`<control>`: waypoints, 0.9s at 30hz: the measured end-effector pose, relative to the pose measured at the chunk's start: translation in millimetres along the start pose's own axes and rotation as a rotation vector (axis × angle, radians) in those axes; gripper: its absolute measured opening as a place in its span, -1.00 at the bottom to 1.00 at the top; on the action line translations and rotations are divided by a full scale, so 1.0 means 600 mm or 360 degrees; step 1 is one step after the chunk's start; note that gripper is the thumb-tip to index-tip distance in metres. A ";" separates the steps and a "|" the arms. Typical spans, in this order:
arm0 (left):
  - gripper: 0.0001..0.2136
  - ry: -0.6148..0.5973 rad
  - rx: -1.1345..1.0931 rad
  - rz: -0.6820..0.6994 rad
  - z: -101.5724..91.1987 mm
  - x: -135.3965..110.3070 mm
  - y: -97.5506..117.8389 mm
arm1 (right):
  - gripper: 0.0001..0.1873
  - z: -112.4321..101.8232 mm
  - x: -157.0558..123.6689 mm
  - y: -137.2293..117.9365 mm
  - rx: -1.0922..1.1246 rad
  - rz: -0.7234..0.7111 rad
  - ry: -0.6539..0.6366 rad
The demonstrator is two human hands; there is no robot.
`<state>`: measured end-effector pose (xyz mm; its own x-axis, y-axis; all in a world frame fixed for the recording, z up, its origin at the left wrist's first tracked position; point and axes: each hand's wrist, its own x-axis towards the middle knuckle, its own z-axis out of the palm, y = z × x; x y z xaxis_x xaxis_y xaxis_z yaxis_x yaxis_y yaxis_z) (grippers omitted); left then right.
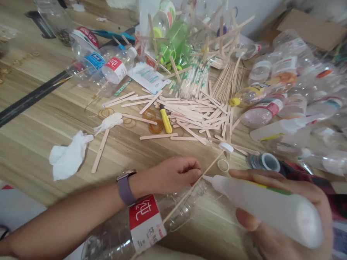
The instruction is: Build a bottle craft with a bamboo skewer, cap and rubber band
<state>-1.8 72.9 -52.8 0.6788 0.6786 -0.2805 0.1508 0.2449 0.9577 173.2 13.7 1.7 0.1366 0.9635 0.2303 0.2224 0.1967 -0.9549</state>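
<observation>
My left hand (179, 173), with a watch on the wrist, is closed, thumb and fingers pinching a thin wooden stick (213, 161). The stick slants along a clear plastic bottle (113, 229) with a red-and-white label, lying on its side under my left arm. At the stick's far end is a white bottle cap (226, 147). My right hand (289, 254) is wrapped round a white glue bottle (262, 202). The glue nozzle points left, touching or very near the stick beside my left fingertips. A pale ring (223, 165) lies beyond the nozzle.
Flat craft sticks (194, 111) lie heaped mid-table around a yellow-handled tool (166, 120) and rubber bands (152, 120). Crumpled tissue (69, 155) is at left. Plastic bottles (267, 109) crowd the right, near another glue bottle (278, 129) and a tape roll (269, 162).
</observation>
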 end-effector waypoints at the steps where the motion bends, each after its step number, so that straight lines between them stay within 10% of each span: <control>1: -0.86 0.0005 0.0015 0.0003 0.000 0.000 0.000 | -0.49 0.001 0.000 0.002 -0.0031 -0.0005 0.0020; 11: -0.83 0.0018 0.0044 0.0048 -0.001 0.001 -0.008 | -0.76 -0.008 0.013 0.021 0.0307 0.0233 0.0265; 27: -0.84 0.0031 -0.0004 0.0060 0.000 0.000 -0.006 | -0.79 -0.017 0.061 0.056 0.0787 0.0728 0.0027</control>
<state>-2.5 72.0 -56.1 0.6698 0.7007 -0.2456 0.1236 0.2210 0.9674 195.8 54.0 -20.2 0.1280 0.9674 -0.2186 -0.3288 -0.1666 -0.9296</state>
